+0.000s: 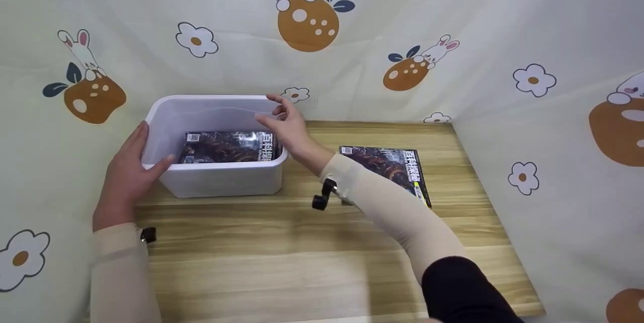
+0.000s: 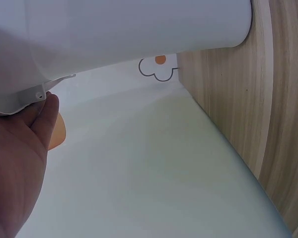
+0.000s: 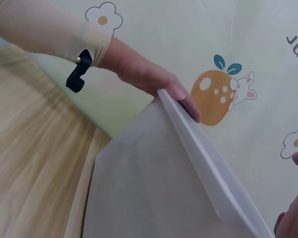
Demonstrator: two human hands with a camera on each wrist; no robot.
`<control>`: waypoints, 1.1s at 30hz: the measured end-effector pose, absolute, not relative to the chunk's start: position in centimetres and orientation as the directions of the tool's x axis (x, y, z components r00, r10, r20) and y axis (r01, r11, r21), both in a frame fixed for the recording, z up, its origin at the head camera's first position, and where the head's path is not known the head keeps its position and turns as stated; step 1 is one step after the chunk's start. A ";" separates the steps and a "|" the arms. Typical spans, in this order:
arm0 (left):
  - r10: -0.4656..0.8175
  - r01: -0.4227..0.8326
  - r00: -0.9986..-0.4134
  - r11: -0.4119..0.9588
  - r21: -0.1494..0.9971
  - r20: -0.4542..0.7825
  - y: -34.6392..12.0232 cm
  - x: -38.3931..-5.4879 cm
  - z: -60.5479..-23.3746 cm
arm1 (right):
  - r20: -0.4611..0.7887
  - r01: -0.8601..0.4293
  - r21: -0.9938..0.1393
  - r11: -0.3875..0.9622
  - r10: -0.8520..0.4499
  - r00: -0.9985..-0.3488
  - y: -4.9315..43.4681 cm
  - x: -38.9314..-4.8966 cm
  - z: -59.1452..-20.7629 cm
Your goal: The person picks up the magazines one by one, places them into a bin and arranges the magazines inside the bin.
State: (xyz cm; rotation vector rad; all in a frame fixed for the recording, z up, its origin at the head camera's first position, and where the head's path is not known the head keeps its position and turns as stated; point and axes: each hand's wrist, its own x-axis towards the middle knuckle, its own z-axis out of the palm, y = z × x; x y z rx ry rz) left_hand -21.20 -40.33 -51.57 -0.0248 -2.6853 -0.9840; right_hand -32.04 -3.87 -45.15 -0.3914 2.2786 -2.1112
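A white plastic bin [image 1: 226,181] stands on the table, a dark-covered book [image 1: 229,148] with white lettering lying inside it. At its left end my left hand [image 1: 126,172] grips the rim, thumb over the edge and fingers outside; the left wrist view shows those fingers [image 2: 48,116] under the rim. My right hand [image 1: 289,129] is at the bin's right end, thumb and index finger spread apart over the rim, pinching nothing. Only a part of that right hand [image 3: 295,203] enters the right wrist view. A similar dark book [image 1: 377,162] lies on the table to the right, partly hidden by my right forearm.
The wood-grain table [image 1: 261,257] carries the bin and the second book. A pale curtain [image 1: 352,71] printed with rabbits, oranges and flowers rises close behind the bin and along both sides of the table.
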 end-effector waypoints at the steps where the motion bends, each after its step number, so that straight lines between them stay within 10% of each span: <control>1: -0.080 0.110 -0.961 0.769 0.630 0.266 -40.3 -21.2 -51.6 | 0.168 -0.182 -0.982 0.058 -0.195 -0.966 -3.1 -32.1 -45.3; 18: -0.089 0.084 -0.967 0.775 0.627 0.239 -40.3 -21.2 -51.6 | 0.095 -0.246 -0.868 0.432 -0.341 -0.935 16.7 -32.6 -54.1; 33: -0.096 0.076 -0.968 0.766 0.639 0.231 -40.2 -21.1 -51.6 | -0.073 -0.047 -0.575 0.817 -0.108 -0.991 31.1 -32.1 -58.1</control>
